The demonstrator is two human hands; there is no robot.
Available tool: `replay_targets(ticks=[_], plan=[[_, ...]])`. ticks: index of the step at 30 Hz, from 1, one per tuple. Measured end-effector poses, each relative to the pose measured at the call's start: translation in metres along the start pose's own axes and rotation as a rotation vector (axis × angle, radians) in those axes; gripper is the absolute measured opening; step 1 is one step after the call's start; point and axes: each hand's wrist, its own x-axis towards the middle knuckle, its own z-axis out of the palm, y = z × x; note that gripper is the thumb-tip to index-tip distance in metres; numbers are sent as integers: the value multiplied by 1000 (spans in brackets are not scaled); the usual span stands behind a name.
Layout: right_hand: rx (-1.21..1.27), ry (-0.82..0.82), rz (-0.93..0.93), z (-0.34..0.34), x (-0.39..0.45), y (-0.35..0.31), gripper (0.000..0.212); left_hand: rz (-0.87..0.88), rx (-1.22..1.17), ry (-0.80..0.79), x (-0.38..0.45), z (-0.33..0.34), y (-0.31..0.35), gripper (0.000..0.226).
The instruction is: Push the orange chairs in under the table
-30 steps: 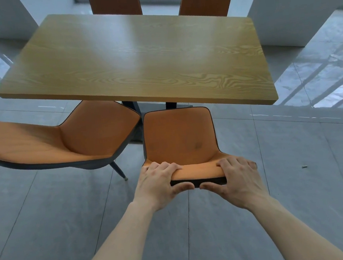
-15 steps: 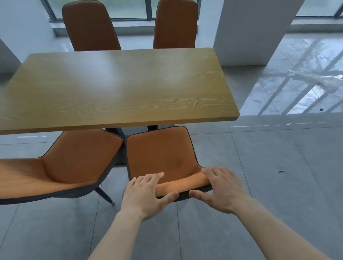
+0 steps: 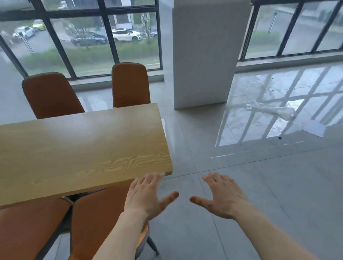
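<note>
A wooden table fills the left half of the view. On its near side two orange chairs stand side by side: one tucked partly under the table's right end, another to its left, turned at an angle. My left hand hovers open above the right chair, fingers spread near the table's corner, holding nothing. Open too, my right hand hangs over bare floor, apart from any chair. Two more orange chairs stand at the table's far side.
A white pillar rises right of the table's far end. Tall windows line the back wall. Glossy grey floor tiles stretch to the right, with a white sheet lying far right.
Both hands have let go of the right chair's backrest and lifted, fingers spread. The view has swung up and to the right, so the table and chairs now sit at the left.
</note>
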Motion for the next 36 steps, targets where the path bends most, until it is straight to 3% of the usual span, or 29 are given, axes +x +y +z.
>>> replay_targets(ticks=[7,14,22,36], plan=[[43,51,77,-79,58,116,109,33,15,-10,114,-23,100,90],[33,63,107,-128,169,194,107,82,3,8,259,-23,137,89],[2,59,137,-218,348,255,106,67,-36,-6,465,-60,148,91],[-15,67,10,-324,671,309,104,-30,7,61,775,-124,123,89]])
